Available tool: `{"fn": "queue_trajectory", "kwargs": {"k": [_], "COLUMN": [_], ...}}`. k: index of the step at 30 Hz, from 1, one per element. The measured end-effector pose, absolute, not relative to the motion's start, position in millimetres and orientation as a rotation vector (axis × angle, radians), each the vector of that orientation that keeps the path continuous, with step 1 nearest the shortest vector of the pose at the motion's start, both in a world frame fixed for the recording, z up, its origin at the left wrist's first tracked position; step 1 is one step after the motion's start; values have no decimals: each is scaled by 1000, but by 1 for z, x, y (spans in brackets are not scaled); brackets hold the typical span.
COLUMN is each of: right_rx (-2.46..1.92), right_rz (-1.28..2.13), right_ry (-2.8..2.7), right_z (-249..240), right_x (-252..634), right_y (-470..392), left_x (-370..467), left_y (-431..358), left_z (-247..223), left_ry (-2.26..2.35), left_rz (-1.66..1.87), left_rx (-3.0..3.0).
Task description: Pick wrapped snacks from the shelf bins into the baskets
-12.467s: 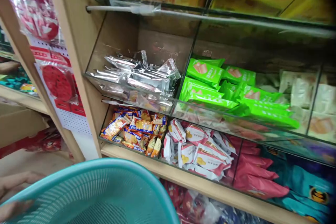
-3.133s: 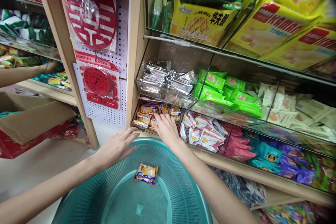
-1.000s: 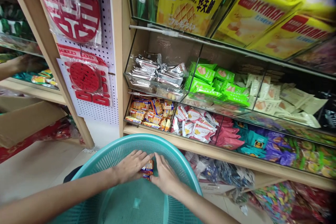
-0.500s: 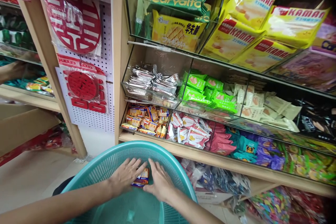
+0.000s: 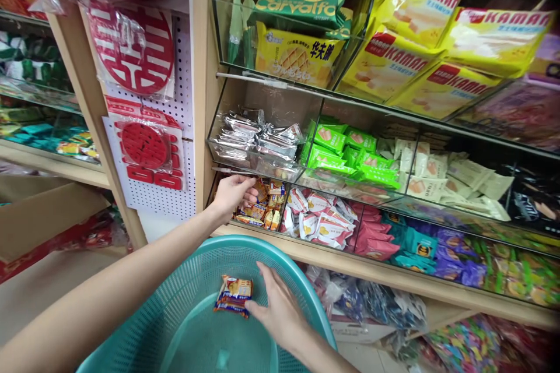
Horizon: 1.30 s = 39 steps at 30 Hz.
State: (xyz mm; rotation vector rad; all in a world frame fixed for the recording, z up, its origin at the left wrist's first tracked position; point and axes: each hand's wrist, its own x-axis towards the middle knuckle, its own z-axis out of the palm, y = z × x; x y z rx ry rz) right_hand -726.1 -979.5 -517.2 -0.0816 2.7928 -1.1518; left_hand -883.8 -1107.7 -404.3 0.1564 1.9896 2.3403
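My left hand (image 5: 236,195) is stretched out to the lower shelf, at the compartment of small orange snack packets (image 5: 262,205). Its fingers are half bent with gaps between them, and nothing shows in its grasp. Below it, a teal plastic basket (image 5: 301,285) with a perforated wall holds a small stack of the same orange and blue snack packets (image 5: 236,294). My right hand (image 5: 280,309) is inside the basket, fingers apart, with its thumb at the right side of that stack.
Clear dividers split the shelves into compartments of silver packets (image 5: 258,137), green packets (image 5: 345,148), white and pink packets (image 5: 321,215) and large yellow wafer bags (image 5: 420,0). Red cut-out decorations (image 5: 135,46) hang at left. A cardboard box (image 5: 48,215) stands on the left.
My left hand has left the packets in the basket and moved up and forward to the shelf compartment. My right hand has stayed by the stack. Another person's arm at far left is gone from view.
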Motion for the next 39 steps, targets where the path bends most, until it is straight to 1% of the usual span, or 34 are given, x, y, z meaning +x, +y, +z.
{"fn": "queue_trajectory", "kwargs": {"k": [3,8,14,18,27,39], "right_rx": [-120,-112,-41,22,130,136], "right_rz": [-1353,-1858,-2167,-2275,-2441,-2504], "right_ry": [2810,2728,2624,2487,2280,2166], "right_z": [-509,-480,-443,-434,-432,-434], "right_x": [-727,-763,-825,-834,-840,-838], "right_y": [-987,-984,-971,-973,-974,-976], "left_x": [-895,-906,-914,-913,-913,-914], "left_y": [-1089,-1078,-1076,-1075,-1072,-1070], "left_z": [-404,-406,-402,-398,-393,-398], "left_ry": [1935,1869,1823,1791,1679,1640], "left_rz": [2387,2432,2464,2468,2499,2555], "left_rx": [64,-71,-145,-167,-250,-252]}}
